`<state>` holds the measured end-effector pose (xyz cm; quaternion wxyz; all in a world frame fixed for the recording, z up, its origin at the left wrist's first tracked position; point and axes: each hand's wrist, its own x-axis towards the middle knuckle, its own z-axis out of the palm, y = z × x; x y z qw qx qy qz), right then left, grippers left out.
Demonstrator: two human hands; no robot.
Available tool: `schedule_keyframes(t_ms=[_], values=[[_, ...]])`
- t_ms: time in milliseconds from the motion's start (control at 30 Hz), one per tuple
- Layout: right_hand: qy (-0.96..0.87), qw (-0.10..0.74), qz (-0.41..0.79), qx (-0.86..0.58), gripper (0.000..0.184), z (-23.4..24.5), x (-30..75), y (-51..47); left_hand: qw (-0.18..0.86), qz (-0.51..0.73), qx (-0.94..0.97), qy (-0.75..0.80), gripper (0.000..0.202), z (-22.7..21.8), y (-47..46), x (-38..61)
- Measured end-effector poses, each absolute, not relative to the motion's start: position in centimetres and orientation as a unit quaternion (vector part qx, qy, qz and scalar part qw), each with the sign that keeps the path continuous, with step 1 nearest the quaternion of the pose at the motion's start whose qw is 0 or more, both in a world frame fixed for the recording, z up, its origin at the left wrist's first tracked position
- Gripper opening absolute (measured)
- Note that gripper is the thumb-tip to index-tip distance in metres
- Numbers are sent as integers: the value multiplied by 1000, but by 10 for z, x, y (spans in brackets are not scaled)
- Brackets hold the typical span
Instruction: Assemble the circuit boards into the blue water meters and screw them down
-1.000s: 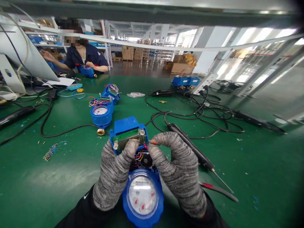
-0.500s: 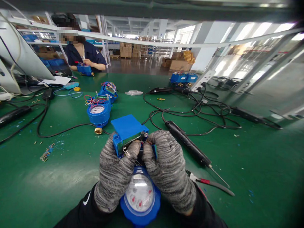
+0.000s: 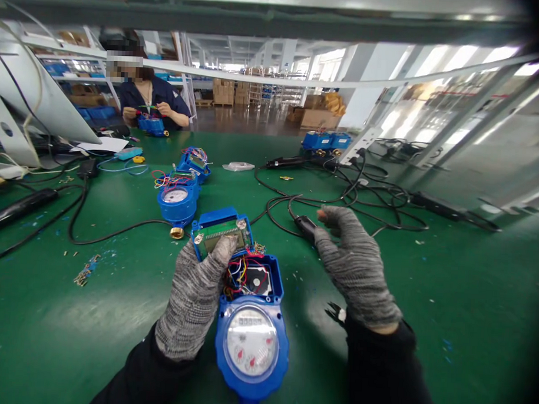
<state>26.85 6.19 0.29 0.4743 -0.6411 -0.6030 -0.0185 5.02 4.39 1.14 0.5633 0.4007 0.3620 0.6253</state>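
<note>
Main thing here is a chunky blue plastic meter [image 3: 282,350] with a round, scalloped body and a clear, shiny dial, sitting front and center at the near side of the smooth green tabletop [image 3: 127,332]. Right above the dial there's an open squarish blue compartment [image 3: 274,273] stuffed with thin red, white and yellow wires [image 3: 237,270] around a flat black part. A blue plastic housing with a green circuit board [image 3: 218,228] is tipped up just beyond it. Both hands wear heathered grey knit gloves with bare fingertips, black sleeves behind. Left forearm angles in from the lower left; the right one comes up from the lower right, hand leaning inward over the table, well apart from the meter. The left hand [image 3: 197,299] is gripping the housing, thumb across its front. The right hand [image 3: 358,267] is loosely open, thumb and index apart, right by a black cylindrical tool handle [image 3: 304,225]; can't tell if they touch. Black-tipped cutters [image 3: 336,313] poke out beside that wrist.
</note>
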Motion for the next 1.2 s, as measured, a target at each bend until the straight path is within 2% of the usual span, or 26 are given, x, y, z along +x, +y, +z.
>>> schedule_keyframes(t_ms=[67,133,200,367,533,767,900,1000,1100,1200], values=[[-647,534,58,-541,14,5,250,53,557,632,408,353,28,12,43,51],[-698,522,103,-478,8,10,230,42,549,631,418,354,26,13,43,52],[-731,505,76,-453,10,13,214,34,547,623,425,364,25,12,42,52],[-757,492,-5,-430,7,10,199,28,526,607,450,392,26,13,39,52],[-735,476,43,-481,5,5,196,25,426,619,486,446,23,19,34,57],[-774,380,-146,-485,6,11,196,24,322,578,555,503,22,17,33,61],[-784,336,-195,-484,6,12,195,26,316,541,579,522,24,14,36,61],[-775,368,-157,-489,6,12,197,31,349,541,573,508,24,17,37,60],[-771,401,-52,-491,5,16,206,35,416,538,559,474,24,21,37,58],[-787,385,35,-480,4,22,218,37,454,524,557,457,22,24,38,56]])
